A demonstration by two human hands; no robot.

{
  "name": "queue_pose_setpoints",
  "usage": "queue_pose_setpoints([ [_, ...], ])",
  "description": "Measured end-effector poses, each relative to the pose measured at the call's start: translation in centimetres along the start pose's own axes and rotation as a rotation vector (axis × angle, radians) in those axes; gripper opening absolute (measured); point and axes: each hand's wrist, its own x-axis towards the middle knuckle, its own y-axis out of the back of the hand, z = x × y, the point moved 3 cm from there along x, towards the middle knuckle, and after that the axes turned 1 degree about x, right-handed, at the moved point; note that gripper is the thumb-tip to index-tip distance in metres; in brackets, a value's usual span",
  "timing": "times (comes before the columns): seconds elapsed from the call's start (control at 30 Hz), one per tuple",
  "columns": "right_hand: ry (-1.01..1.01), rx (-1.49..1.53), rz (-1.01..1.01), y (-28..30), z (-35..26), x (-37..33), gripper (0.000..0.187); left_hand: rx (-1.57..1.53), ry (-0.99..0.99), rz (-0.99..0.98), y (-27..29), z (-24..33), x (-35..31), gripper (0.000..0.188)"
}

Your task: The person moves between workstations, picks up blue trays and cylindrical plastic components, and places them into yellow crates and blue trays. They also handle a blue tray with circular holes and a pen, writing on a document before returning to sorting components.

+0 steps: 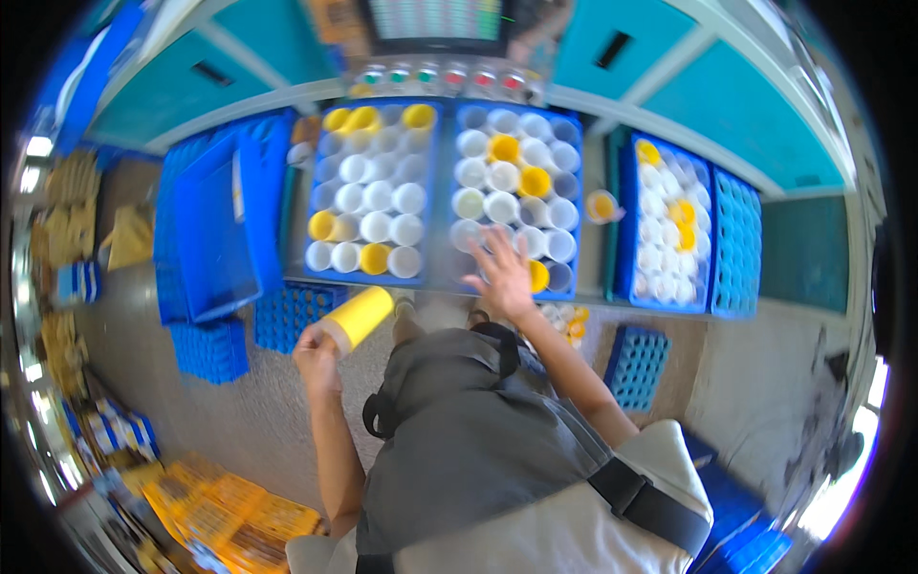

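Observation:
In my left hand is a cup-like yellow cylinder, tilted, with a pale see-through end at my fingers. It is in front of the near edge of the left blue tray, which holds white, clear and yellow round cups in rows. My right hand is spread open over the near part of the middle blue tray, above its white cups and yellow cups. Whether its fingertips touch a cup I cannot tell.
Another filled blue tray stands to the right, beside a blue pocketed tray. Empty blue bins stand at the left. A row of small jars lies below a screen. Orange crates sit on the floor behind left.

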Motion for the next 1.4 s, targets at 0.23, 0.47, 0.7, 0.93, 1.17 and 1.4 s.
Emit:
queue_pose_setpoints([
  [0.23,-0.049,-0.219,-0.257,0.2,-0.9,2.4,0.074,-0.165,0.197,-0.083,1.4,-2.7,0.3,0.024],
  [0.47,0.217,0.521,-0.488,-0.3,-21.3,7.3,0.097,-0.144,0.321,-0.658,3.5,1.1,4.4,0.044],
  [0.7,-0.129,0.887,-0.545,-7.5,-31.1,15.6,0.072,-0.211,0.359,0.018,19.7,-1.3,16.5,0.059],
  [0.93,-0.213,1.065,-0.588,-13.2,-34.2,15.9,0.052,-0.756,0.333,-0.121,19.0,-5.3,27.7,0.043],
  [1.17,-0.074,0.788,-0.500,-14.2,-27.6,10.4,0.044,-0.765,0.462,0.348,20.4,-6.0,21.3,0.030],
  [1.4,0.121,0.651,-1.148,-22.1,-31.4,6.8,0.023,-1.047,0.384,0.483,31.7,-15.2,-4.9,0.013],
])
